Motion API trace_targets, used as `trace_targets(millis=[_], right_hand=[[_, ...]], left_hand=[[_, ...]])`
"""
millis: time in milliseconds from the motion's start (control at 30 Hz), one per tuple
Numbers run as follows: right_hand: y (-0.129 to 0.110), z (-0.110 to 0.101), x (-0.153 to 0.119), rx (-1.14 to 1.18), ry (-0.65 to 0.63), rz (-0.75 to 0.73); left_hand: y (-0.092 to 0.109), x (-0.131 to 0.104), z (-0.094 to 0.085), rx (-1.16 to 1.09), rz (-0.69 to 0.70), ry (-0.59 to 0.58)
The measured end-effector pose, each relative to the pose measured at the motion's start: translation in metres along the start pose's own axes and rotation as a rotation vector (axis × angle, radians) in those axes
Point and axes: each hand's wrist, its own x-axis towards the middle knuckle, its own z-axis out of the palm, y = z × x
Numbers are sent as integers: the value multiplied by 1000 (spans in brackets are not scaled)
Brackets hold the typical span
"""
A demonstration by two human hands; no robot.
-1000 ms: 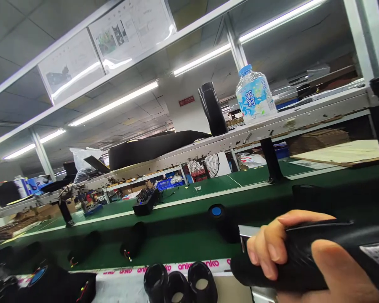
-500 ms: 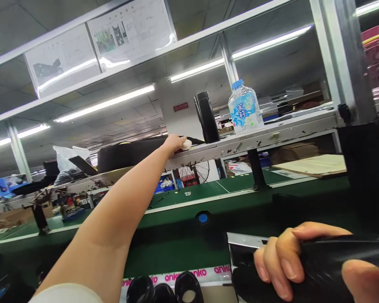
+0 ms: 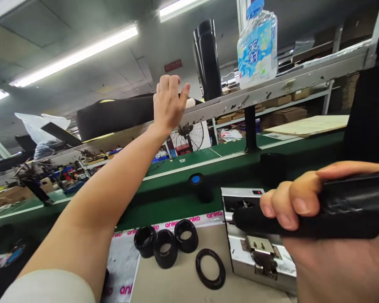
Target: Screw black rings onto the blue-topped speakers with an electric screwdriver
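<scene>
My left hand (image 3: pixel 169 103) is raised at the edge of the overhead shelf, fingers up and thumb apart, with nothing visible in it. Close to its thumb lies a small white object (image 3: pixel 190 102), its kind unclear. Behind the hand a long black item (image 3: pixel 116 115) rests on the shelf. My right hand (image 3: pixel 298 202) is wrapped round a black electric screwdriver (image 3: pixel 259 219), which points left in front of a silver metal box (image 3: pixel 262 265). On the bench below are several black rings: three deep collars (image 3: pixel 166 249) and one flat ring (image 3: pixel 210 269).
A black cylinder (image 3: pixel 206 61) and a blue-labelled bottle (image 3: pixel 257 50) stand on the metal shelf (image 3: pixel 240 99). Below runs a green conveyor belt (image 3: pixel 164 200) with dark cylindrical parts, one blue-centred (image 3: pixel 196 180). A plastic bag (image 3: pixel 41 126) sits at the shelf's left.
My left hand has come off the white object and lifted, fingers opening. My right hand still grips the screwdriver. The view has tipped down, showing more of the bench, rings and metal box.
</scene>
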Motion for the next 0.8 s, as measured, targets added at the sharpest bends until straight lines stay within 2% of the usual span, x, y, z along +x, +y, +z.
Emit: trace_targets(millis=[67, 133, 200, 300, 367, 467, 567, 633, 667, 733, 800], right_hand=[[3, -2, 1, -20, -16, -37], [5, -1, 4, -25, 3, -55], [6, 3, 7, -15, 38, -51], [6, 12, 10, 5, 59, -45], [6, 16, 10, 1, 48, -51], [4, 18, 8, -15, 26, -66], [2, 20, 5, -40, 7, -80], [1, 22, 3, -62, 8, -92], [2, 22, 2, -75, 12, -94], [3, 22, 2, -112, 8, -93], [4, 21, 2, -133, -13, -70]], left_hand=[[-7, -45, -1, -198, 112, -100], [-20, -99, 9, -262, 84, -282], [-36, -151, 30, -288, -12, -446], [-56, -208, 73, -333, -261, -542], [-61, -230, 102, -389, -416, -540], [-56, -244, 137, -501, -570, -479], [-46, -244, 156, -593, -652, -382], [-44, -238, 154, -629, -682, -301], [-44, -234, 148, -644, -685, -257], [-50, -225, 122, -670, -667, -162], [-57, -223, 82, -692, -614, -59]])
